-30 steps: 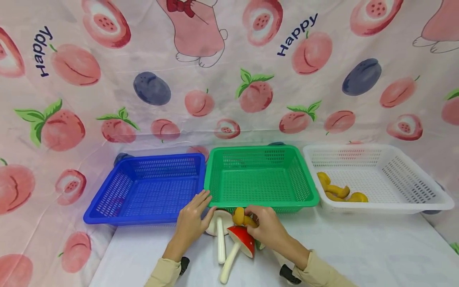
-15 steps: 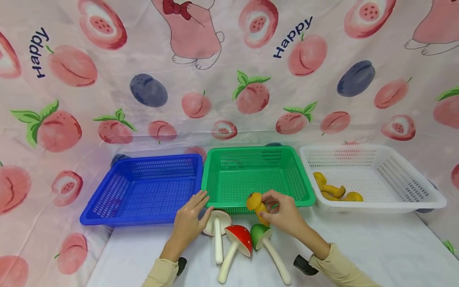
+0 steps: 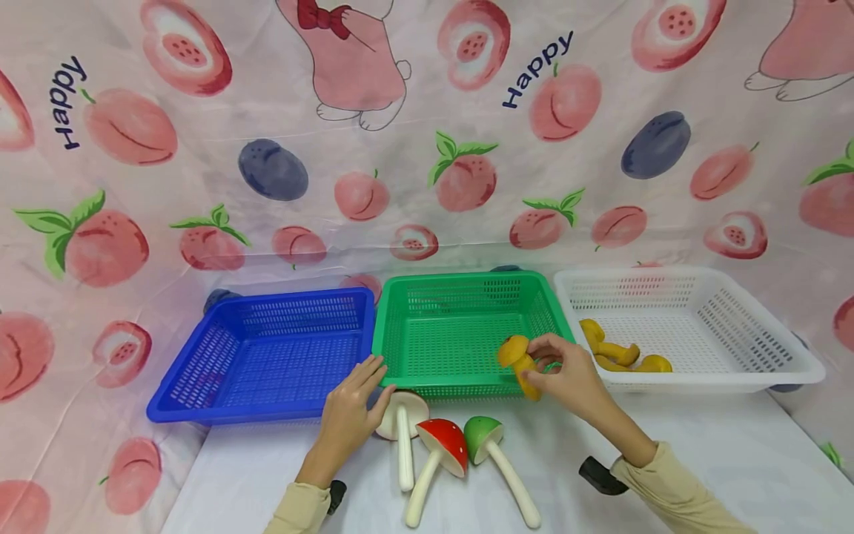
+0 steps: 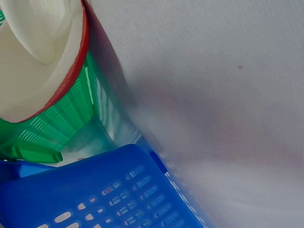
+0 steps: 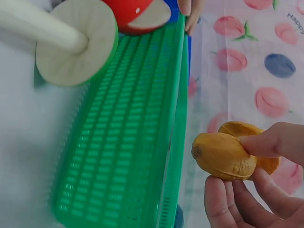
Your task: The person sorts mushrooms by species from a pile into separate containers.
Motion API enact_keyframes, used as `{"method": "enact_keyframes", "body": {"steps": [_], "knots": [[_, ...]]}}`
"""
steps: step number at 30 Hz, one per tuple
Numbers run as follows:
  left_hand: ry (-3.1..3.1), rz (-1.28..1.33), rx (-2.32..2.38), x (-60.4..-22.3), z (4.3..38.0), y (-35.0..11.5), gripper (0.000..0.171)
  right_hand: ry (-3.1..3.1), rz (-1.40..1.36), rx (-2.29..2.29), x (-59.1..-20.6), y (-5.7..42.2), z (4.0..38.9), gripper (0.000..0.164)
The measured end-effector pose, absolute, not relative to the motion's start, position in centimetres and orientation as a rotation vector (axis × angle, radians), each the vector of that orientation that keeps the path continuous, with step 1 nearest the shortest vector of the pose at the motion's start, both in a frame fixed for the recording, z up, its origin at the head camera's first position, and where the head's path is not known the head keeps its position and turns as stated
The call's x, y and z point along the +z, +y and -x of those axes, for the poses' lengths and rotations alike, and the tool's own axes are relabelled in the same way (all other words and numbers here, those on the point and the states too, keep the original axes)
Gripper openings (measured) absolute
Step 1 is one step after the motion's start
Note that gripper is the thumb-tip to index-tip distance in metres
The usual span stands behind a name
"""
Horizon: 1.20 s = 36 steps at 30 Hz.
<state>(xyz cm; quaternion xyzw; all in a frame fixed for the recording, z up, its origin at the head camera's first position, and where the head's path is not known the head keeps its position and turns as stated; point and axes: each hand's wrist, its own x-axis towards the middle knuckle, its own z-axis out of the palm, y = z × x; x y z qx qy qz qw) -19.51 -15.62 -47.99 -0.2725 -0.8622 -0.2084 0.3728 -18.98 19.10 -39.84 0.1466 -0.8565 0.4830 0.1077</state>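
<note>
My right hand point(image 3: 575, 377) pinches a toy yellow mushroom point(image 3: 517, 359) between thumb and fingers, over the front rim of the green basket point(image 3: 480, 382). In the right wrist view the thumb presses on its yellow stem end point(image 5: 221, 154). My left hand point(image 3: 351, 410) lies with fingers extended at the green basket's front left corner, its thumb by the cap of a pale-stemmed mushroom point(image 3: 404, 445). Close by on the table lie a red-capped mushroom point(image 3: 443, 449) with white spots and a green-capped one point(image 3: 495, 454), stems pointing toward me.
Left of the green basket stands a blue basket point(image 3: 267, 408). To the right, a white basket point(image 3: 720, 382) holds several yellow mushrooms point(image 3: 617, 354) in its near left corner. A fruit-print cloth point(image 3: 400, 156) hangs behind the baskets.
My right hand has lifted the yellow mushroom from above the red cap and carried it rightward along the green basket's front, uncovering the green-capped mushroom. The left hand has stayed put.
</note>
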Motion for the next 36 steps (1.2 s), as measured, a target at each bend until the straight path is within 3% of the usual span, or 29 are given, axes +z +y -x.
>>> {"method": "enact_keyframes", "body": {"steps": [36], "knots": [[-2.213, 0.702, -0.530, -48.0, 19.6, -15.6, 0.036, -2.624, -0.082, 1.358, -39.0, 28.9, 22.7, 0.040]]}}
